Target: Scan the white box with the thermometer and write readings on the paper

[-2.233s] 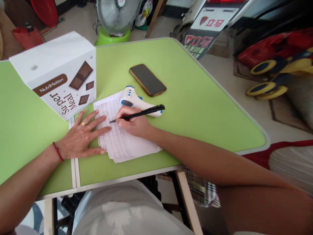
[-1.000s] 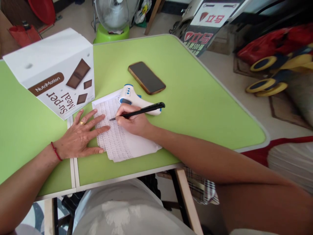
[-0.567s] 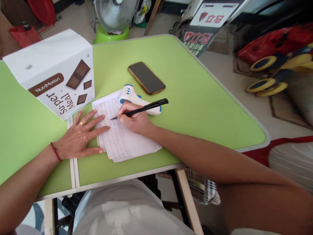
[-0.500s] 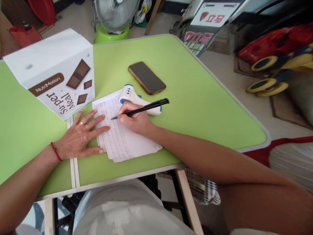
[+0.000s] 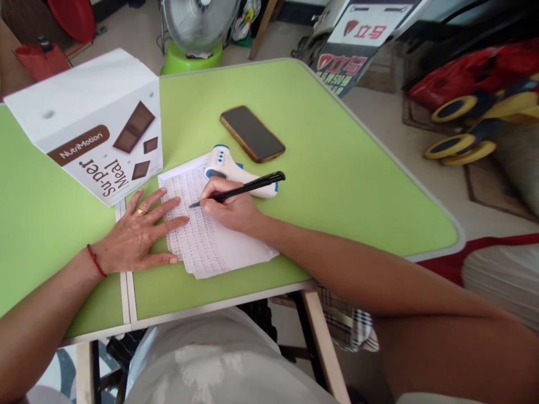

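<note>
My right hand [image 5: 232, 209] is closed round a black pen [image 5: 252, 186], whose tip points down at the sheet of paper [image 5: 206, 241]. Rows of small handwriting cover the left part of that sheet, and its right part is blank. Fingers spread, my left hand [image 5: 143, 233] lies flat, its fingertips on the paper's left edge and its palm on the table. Just beyond the right hand, a white and blue thermometer gun [image 5: 223, 163] rests on its side across the top of the paper. My right hand hides part of it.
A dark phone [image 5: 252, 133] in a brown case lies on the green table [image 5: 357, 191], behind the thermometer gun. The white NutriMotion carton [image 5: 96, 134] stands at the left. Past the table's far edge is a fan [image 5: 200, 22] on a green stool [image 5: 191, 60].
My right hand and the pen have shifted slightly left and down on the paper, and the pen's upper end sits a bit lower. My left hand has stayed in place.
</note>
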Demonstrator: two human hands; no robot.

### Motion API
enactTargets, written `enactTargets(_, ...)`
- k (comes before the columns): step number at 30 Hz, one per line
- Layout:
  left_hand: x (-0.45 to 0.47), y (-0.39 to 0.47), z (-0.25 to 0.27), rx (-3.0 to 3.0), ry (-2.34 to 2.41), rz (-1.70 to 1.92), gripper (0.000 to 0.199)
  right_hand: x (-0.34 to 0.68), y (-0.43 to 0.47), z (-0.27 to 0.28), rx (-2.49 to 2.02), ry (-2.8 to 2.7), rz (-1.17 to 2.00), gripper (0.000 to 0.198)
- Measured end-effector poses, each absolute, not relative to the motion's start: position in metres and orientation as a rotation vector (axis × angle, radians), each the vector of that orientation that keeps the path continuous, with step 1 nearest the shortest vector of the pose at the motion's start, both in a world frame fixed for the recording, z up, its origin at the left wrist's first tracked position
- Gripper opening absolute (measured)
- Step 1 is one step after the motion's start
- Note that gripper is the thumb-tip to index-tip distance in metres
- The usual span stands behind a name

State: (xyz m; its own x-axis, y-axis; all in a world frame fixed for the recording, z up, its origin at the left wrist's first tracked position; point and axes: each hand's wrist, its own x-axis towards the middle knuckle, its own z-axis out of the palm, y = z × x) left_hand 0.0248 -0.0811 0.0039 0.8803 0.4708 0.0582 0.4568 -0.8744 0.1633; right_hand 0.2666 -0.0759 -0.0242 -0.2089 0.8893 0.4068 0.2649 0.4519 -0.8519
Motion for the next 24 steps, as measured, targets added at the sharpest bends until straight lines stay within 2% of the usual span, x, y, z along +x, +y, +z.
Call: enactTargets(24, 0.0247, -0.0813, 0.004, 2.917, 0.7, 0.167, 0.068, 0.265, -0.0791, -0.0246, -0.947, -1.716, 0.784, 0.01)
